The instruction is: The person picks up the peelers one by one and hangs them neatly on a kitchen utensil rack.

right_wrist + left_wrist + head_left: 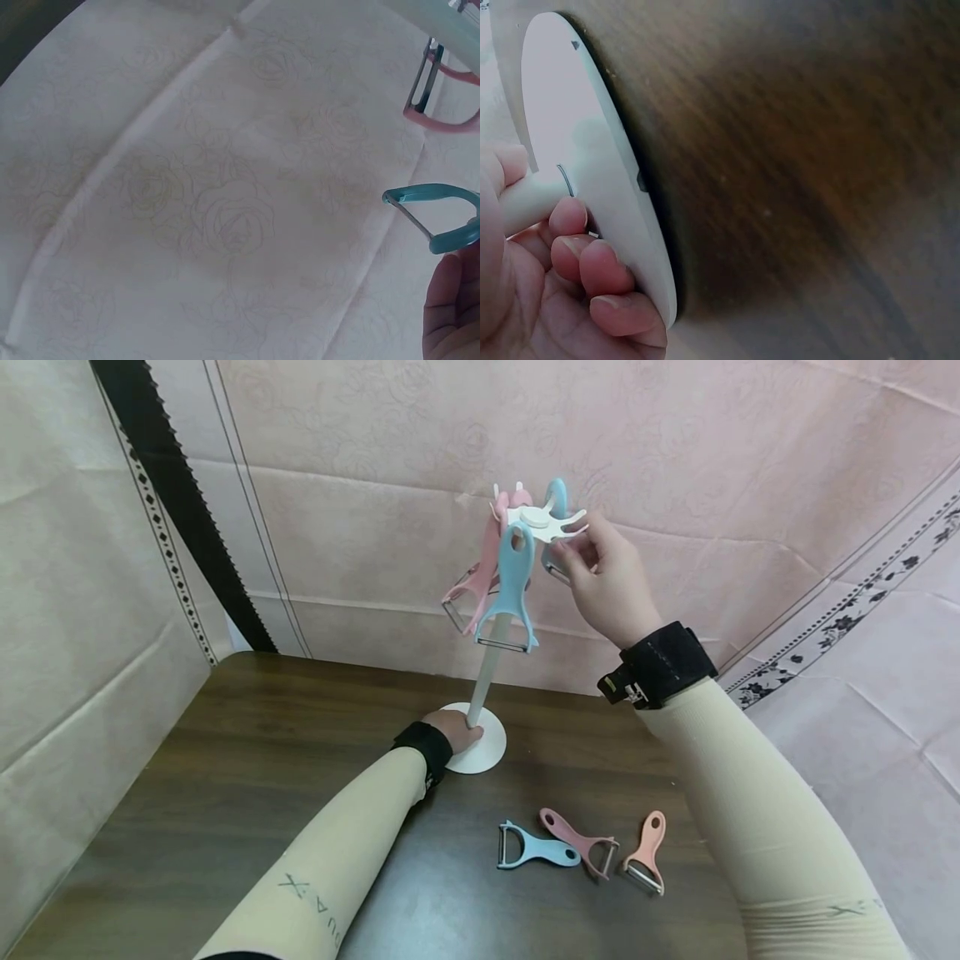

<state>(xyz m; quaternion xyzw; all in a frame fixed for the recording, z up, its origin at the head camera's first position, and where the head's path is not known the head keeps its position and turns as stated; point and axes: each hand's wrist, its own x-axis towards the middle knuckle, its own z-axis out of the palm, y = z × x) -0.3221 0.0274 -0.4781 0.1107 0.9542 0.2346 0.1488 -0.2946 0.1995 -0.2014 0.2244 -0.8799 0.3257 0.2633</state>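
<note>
My left hand curls round the foot of the pole of a white hook stand, just above its round base. In the left wrist view, those fingertips press close to the base. Up at the stand's hooked top, my right hand pinches a blue peeler at a rear hook. The right wrist view shows that peeler's head beside a fingertip; its handle is out of frame. Another blue peeler hangs in front, with pink peelers on the left.
On the brown table lie a blue peeler, a dusky pink peeler touching it, and an orange-pink peeler to their right. A pale patterned cloth hangs behind the table.
</note>
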